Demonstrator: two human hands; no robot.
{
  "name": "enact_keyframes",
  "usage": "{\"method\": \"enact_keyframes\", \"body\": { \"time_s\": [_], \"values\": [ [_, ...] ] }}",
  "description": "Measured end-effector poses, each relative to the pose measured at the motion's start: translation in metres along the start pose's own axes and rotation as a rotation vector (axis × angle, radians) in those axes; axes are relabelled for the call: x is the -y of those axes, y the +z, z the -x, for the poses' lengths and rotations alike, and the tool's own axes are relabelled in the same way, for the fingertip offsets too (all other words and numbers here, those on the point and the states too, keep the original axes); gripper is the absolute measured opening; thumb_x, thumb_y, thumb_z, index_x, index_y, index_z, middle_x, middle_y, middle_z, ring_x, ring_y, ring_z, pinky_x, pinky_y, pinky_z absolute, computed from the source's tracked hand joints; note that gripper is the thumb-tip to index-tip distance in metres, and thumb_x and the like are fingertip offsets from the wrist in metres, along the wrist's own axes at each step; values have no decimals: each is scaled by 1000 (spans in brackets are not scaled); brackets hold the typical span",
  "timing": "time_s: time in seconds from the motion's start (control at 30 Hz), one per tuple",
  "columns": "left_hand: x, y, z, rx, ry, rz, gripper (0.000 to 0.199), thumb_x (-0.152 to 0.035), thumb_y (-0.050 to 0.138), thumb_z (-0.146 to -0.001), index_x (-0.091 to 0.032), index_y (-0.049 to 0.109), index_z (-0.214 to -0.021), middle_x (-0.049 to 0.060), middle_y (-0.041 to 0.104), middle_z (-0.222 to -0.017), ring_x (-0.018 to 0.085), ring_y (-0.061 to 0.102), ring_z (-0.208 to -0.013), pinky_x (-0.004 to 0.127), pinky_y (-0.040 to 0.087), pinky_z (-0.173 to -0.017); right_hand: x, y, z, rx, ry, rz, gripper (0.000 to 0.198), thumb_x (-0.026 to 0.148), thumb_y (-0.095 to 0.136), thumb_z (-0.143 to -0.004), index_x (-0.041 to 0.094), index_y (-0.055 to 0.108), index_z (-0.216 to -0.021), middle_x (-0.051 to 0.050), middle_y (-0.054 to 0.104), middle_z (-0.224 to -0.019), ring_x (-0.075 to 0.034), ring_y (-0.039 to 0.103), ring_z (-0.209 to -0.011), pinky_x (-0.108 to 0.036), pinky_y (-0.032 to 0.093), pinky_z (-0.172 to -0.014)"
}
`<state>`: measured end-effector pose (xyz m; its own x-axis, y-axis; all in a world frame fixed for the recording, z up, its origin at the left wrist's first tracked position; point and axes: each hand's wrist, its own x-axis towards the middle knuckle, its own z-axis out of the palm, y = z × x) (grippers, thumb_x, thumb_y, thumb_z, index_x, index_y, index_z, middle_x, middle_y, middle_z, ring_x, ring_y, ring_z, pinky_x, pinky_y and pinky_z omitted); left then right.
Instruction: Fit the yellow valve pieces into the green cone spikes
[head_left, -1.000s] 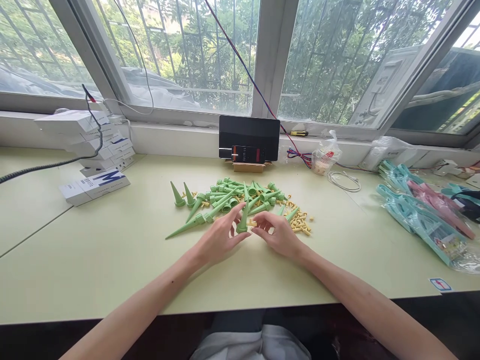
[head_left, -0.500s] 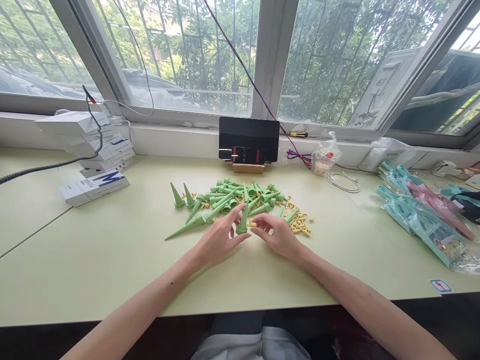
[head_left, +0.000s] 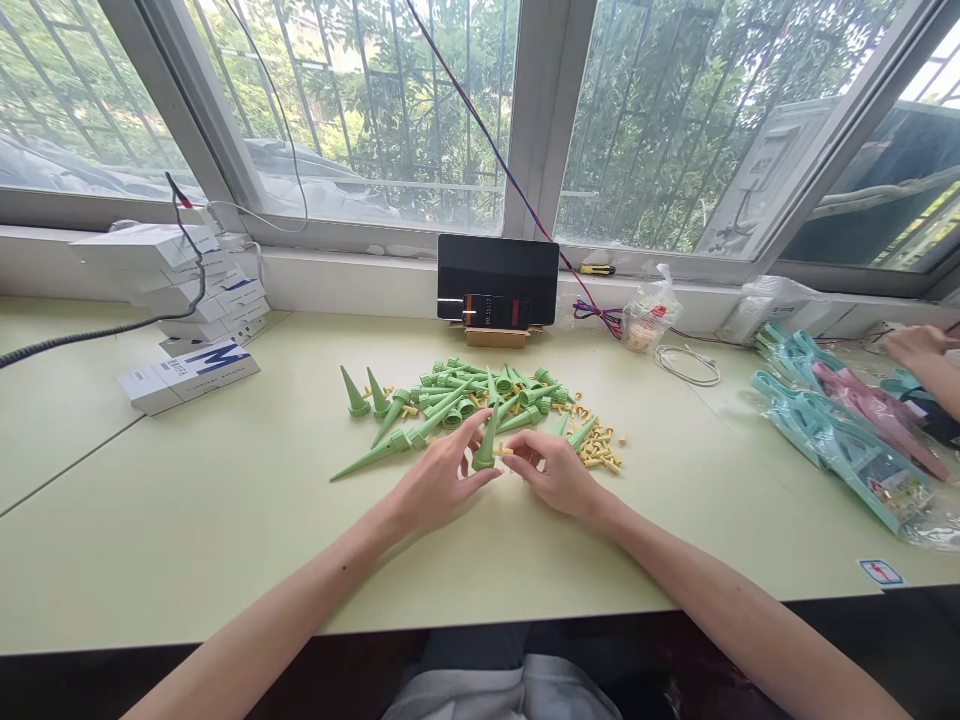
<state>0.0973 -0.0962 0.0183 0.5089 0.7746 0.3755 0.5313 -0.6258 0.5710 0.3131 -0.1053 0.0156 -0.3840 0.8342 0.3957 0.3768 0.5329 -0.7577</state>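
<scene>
My left hand (head_left: 442,470) is closed round the wide base of a green plastic watering spike (head_left: 489,440), which stands with its tip up. A small yellow plug (head_left: 504,451) is pinched in the fingertips of my right hand (head_left: 553,470), and its near end meets the spike's side by the base; whether it sits inside cannot be made out. Behind my hands lies a heap of green spikes (head_left: 450,385) with yellow pieces among them. To the right of my right hand is a pile of loose yellow plugs (head_left: 600,448). Two green spikes (head_left: 352,392) stand upright at the heap's left.
A phone (head_left: 496,311) leans on a dark tablet (head_left: 499,265) at the back. White boxes (head_left: 191,375) are stacked on the left. Bagged teal and pink items (head_left: 832,430) lie at right, where another person's hand (head_left: 919,345) reaches in. A white cable (head_left: 686,365) lies coiled.
Another person's hand has come into view at the far right. My own hands have barely moved; the yellow plug has shifted slightly against the spike.
</scene>
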Motion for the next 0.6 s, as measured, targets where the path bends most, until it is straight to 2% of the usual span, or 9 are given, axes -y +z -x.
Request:
{"method": "enact_keyframes", "body": {
  "time_s": [0.2,0.6],
  "values": [
    [0,0,1,-13,13,10,66,-37,61,-93,-30,29,-150,3,59,-99,14,56,-74,30,57,-68,-1,0,1,14,-3,20,25,37,54,-99,18,63,-86,-2,66,-74,-15,56,-64,-27,45,-60],
    [4,3,3,-5,25,-7,63,-36,62,-92,-29,35,-148,4,63,-103,13,59,-66,30,55,-67,-4,2,2,31,-20,78,35,38,49,-100,19,53,-70,2,53,-64,-12,43,-58,-25,37,-56]
  ]
}}
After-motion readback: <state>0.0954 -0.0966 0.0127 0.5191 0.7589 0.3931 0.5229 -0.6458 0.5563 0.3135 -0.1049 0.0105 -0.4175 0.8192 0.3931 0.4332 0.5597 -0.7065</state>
